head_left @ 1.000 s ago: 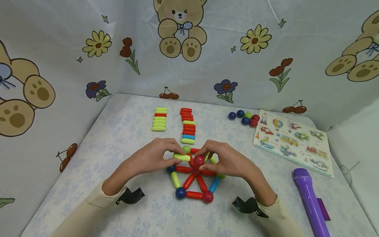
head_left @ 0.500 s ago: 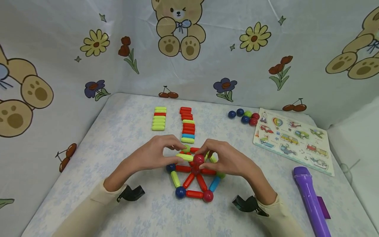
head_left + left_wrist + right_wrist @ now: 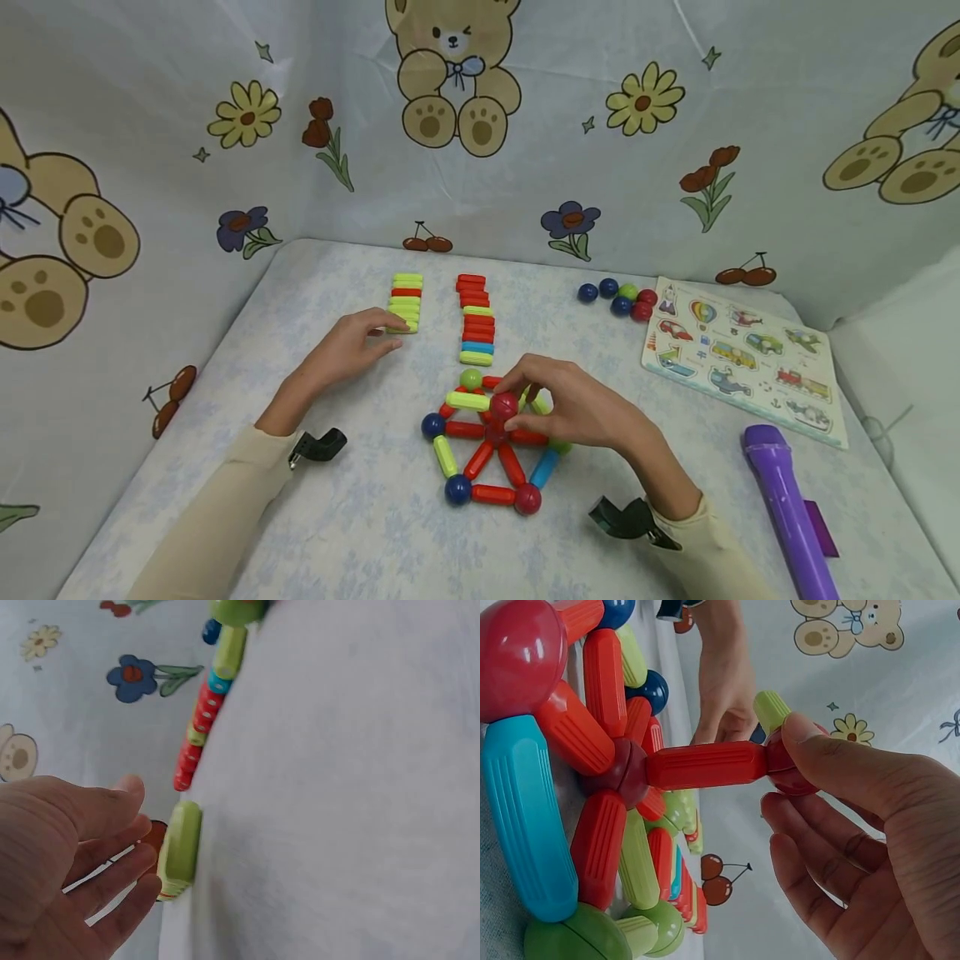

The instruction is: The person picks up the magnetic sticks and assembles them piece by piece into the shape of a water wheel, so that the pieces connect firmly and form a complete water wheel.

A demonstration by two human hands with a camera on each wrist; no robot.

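A wheel of magnetic rods and balls lies on the table, with a red hub ball point(image 3: 619, 776) and red spokes. From the hub a red rod point(image 3: 705, 765) stands up, topped by a red ball point(image 3: 504, 406). My right hand point(image 3: 577, 408) pinches that top ball between thumb and fingers. A lime rod point(image 3: 468, 401) sticks out sideways from the same ball, to the left. My left hand point(image 3: 348, 348) reaches to the left row of rods, its fingertips at the nearest lime rod point(image 3: 180, 844). In the left wrist view its thumb and fingers are spread apart.
Behind the wheel a second row of red, lime and blue rods point(image 3: 478, 321) runs back. Several loose balls point(image 3: 621, 305) sit beside a picture board point(image 3: 738, 358) at the back right. A purple toy microphone point(image 3: 787, 508) lies at the right.
My left hand has let go of the lime rod, which now stays on the top ball, and has moved left and back to the rod row. The right hand keeps its place.
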